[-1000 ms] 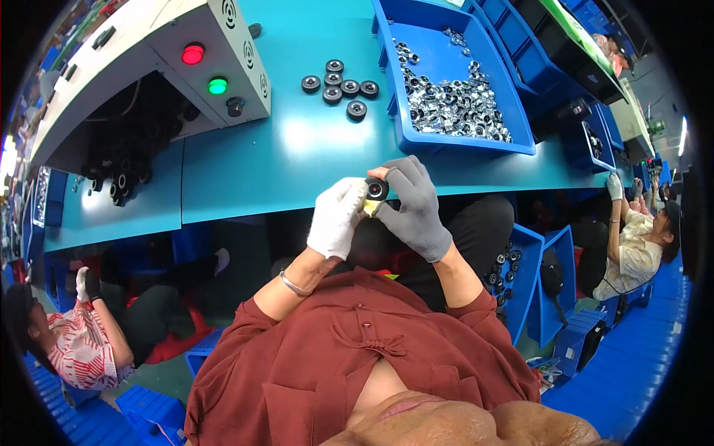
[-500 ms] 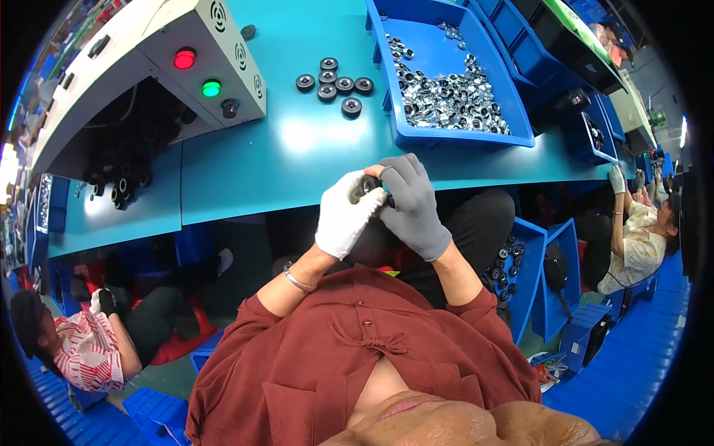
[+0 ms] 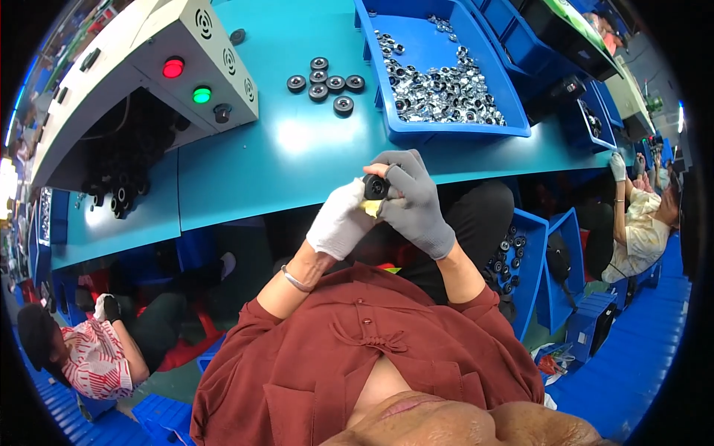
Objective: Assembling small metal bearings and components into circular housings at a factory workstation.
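Note:
A small black wheel (image 3: pixel 375 186) is held up between my two hands, just off the front edge of the table. My right hand (image 3: pixel 416 204), in a grey glove with bare fingertips showing, curls its fingers round the wheel's top and right side. My left hand (image 3: pixel 341 221), in a white glove with yellowish fingertips, pinches at its lower left side. Farther off on the table lie several more black wheels (image 3: pixel 318 76) with shiny centres. Beyond my right hand, a blue tray (image 3: pixel 446 135) holds many small shiny metal parts (image 3: pixel 446 93).
At the left stands a white machine (image 3: pixel 141 63) with red and green lights and a dark opening full of black rings (image 3: pixel 123 193). A blue bin (image 3: pixel 529 275) with more wheels sits beside my right leg. Co-workers sit at left (image 3: pixel 93 357) and right (image 3: pixel 641 230).
The wheel has turned so its face shows more, and my left hand has drawn a little down and left, uncovering it. My right hand stays round it. The whole view has shifted slightly.

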Tool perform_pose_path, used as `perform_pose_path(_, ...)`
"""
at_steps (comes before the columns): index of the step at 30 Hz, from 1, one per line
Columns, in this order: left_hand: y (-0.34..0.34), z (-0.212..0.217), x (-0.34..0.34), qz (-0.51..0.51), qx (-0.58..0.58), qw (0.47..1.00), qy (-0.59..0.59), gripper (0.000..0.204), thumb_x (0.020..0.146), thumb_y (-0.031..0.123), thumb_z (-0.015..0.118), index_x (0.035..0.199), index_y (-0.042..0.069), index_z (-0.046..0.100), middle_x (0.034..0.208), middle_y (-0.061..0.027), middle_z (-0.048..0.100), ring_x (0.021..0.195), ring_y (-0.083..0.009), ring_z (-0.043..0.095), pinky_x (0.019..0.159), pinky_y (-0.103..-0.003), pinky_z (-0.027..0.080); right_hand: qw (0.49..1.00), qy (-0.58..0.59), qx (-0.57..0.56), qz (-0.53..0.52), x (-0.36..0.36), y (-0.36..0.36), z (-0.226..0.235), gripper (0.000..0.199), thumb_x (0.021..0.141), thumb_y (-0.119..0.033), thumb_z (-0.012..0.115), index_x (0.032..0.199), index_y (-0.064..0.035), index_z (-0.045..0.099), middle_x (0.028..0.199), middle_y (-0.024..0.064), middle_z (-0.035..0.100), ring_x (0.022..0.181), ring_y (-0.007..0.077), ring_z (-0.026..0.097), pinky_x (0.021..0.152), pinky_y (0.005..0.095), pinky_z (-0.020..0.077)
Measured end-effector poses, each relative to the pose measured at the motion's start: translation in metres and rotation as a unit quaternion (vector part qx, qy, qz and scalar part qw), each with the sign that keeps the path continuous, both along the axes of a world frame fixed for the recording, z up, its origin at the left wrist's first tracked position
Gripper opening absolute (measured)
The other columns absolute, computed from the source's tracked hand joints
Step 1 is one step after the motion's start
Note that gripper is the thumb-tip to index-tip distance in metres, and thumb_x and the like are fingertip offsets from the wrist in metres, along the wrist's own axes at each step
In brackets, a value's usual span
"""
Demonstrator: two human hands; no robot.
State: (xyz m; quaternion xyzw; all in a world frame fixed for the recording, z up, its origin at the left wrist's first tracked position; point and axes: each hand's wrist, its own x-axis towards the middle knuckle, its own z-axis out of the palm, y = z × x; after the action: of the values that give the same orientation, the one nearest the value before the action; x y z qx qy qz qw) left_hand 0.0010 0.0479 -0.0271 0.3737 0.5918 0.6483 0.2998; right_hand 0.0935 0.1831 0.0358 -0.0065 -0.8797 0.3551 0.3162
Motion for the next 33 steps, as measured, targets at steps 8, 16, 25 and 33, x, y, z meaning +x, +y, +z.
perform_pose_path(8, -0.002, 0.006, 0.001, -0.073, 0.095, 0.946, -0.3, 0.026, 0.101, 0.02, 0.06, 0.119, 0.001, 0.06, 0.11, -0.0063, 0.064, 0.099, -0.0175, 0.063, 0.087, -0.031, 0.052, 0.997, -0.041, -0.066, -0.024, 0.003, -0.009, 0.001, 0.038, 0.072, -0.01, 0.076, 0.108, -0.001, 0.069, 0.107, 0.0103, 0.062, 0.096, 0.0258, 0.056, 0.074, 0.0323, 0.0483)
perform_pose_path(16, -0.001, -0.002, -0.005, -0.036, 0.086, 0.92, -0.381, 0.031, 0.104, 0.023, 0.056, 0.122, -0.002, 0.06, 0.113, -0.0088, 0.063, 0.104, -0.0172, 0.061, 0.093, -0.033, 0.049, 0.996, -0.078, 0.034, -0.022, 0.007, 0.0, 0.004, 0.047, 0.075, -0.004, 0.072, 0.121, -0.0016, 0.064, 0.113, 0.0118, 0.06, 0.102, 0.0285, 0.057, 0.081, 0.0356, 0.0502)
perform_pose_path(25, 0.005, 0.012, 0.01, 0.02, 0.084, 0.902, -0.422, 0.035, 0.102, 0.019, 0.06, 0.128, -0.005, 0.059, 0.105, -0.0094, 0.064, 0.079, -0.0139, 0.06, 0.073, -0.027, 0.051, 0.929, -0.088, -0.352, -0.077, 0.021, -0.013, -0.015, 0.022, 0.091, 0.0, 0.061, 0.112, 0.0041, 0.064, 0.098, 0.0062, 0.07, 0.091, 0.0086, 0.064, 0.081, 0.0252, 0.0517)
perform_pose_path(33, 0.007, 0.016, 0.008, 0.075, 0.008, 0.956, -0.285, 0.029, 0.101, 0.016, 0.061, 0.119, -0.006, 0.064, 0.093, -0.0095, 0.069, 0.075, -0.014, 0.065, 0.065, -0.026, 0.054, 0.924, -0.095, -0.364, -0.069, 0.021, -0.011, -0.013, 0.02, 0.092, 0.0, 0.058, 0.11, 0.0039, 0.065, 0.097, 0.0058, 0.069, 0.089, 0.0075, 0.062, 0.081, 0.0244, 0.0507)
